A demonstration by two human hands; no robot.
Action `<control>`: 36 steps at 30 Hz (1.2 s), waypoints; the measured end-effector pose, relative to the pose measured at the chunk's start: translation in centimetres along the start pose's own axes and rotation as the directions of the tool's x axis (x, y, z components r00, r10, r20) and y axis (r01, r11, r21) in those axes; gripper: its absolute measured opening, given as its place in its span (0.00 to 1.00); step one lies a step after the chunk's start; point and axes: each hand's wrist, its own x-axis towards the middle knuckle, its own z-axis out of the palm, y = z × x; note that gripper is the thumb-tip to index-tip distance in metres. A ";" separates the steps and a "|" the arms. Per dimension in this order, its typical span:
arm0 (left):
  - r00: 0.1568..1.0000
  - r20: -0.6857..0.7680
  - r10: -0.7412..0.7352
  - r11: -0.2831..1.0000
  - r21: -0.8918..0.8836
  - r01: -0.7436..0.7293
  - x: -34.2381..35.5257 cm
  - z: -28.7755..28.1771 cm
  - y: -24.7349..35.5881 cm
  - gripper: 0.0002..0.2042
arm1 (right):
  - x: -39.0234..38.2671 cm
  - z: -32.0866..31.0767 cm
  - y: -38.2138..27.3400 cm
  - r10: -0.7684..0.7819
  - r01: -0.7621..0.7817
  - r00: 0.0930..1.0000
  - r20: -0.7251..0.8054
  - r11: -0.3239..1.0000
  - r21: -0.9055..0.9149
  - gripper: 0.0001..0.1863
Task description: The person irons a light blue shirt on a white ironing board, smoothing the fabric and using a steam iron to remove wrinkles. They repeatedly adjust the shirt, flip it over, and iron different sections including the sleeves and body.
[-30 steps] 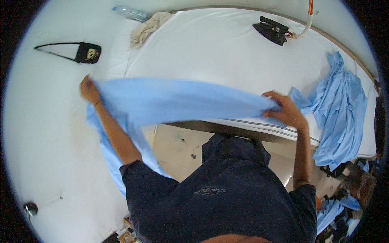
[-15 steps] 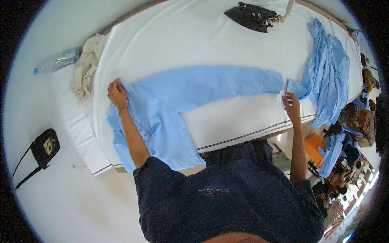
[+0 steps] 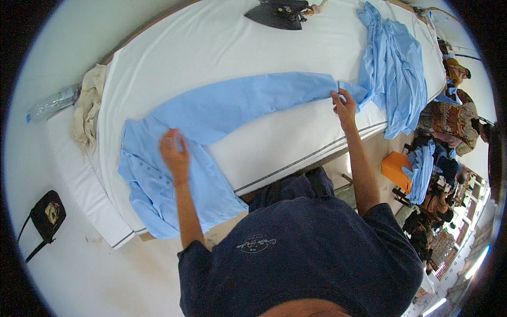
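Pale lettering (image 3: 256, 243) in an oval on the navy T-shirt (image 3: 317, 256) is too small to read.

Pale wall (image 3: 79, 55), bright tube lights (image 3: 478, 262)

Left of centre, we see the left hand (image 3: 175, 156) blurred, and we cannot tell whether it touches the blue shirt (image 3: 232, 105); its forearm (image 3: 188, 214) hides part of the shirt's front. Right of centre, we cannot make out the thin dark strip (image 3: 338, 84) by the right hand (image 3: 345, 110). The top edge crops the iron (image 3: 277, 15). At far right, people (image 3: 455, 122) are too small for us to read.
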 end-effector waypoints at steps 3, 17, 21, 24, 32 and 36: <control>0.992 0.122 0.041 0.997 -0.063 -0.034 -3.6 1.1 6.4 0.11 | 0.2 1.0 -2.7 -0.103 0.096 0.993 0.053 0.987 0.128 0.17; 0.930 0.366 0.002 0.979 -0.192 0.073 -5.7 1.0 6.0 0.31 | 5.2 -2.1 -0.1 0.044 -0.029 0.944 0.326 0.998 -0.052 0.14; 0.900 0.435 0.018 0.969 -0.228 0.091 -5.1 0.0 5.6 0.33 | 6.2 -2.6 1.9 -0.050 0.034 0.943 0.329 0.998 0.052 0.14; 0.907 0.420 0.018 0.969 -0.230 0.088 -5.4 -0.9 5.0 0.34 | 4.8 -2.1 -2.4 -0.124 0.080 0.933 0.337 0.987 0.140 0.10; 0.891 0.437 0.118 0.969 -0.247 -0.007 -5.4 -2.1 6.0 0.34 | 2.3 -5.0 6.7 0.010 -0.018 0.980 0.198 0.999 0.038 0.18; 0.865 0.483 0.134 0.984 -0.165 -0.061 -5.5 -0.9 5.0 0.32 | 3.2 -5.7 7.4 -0.030 0.064 0.954 0.297 0.993 -0.103 0.19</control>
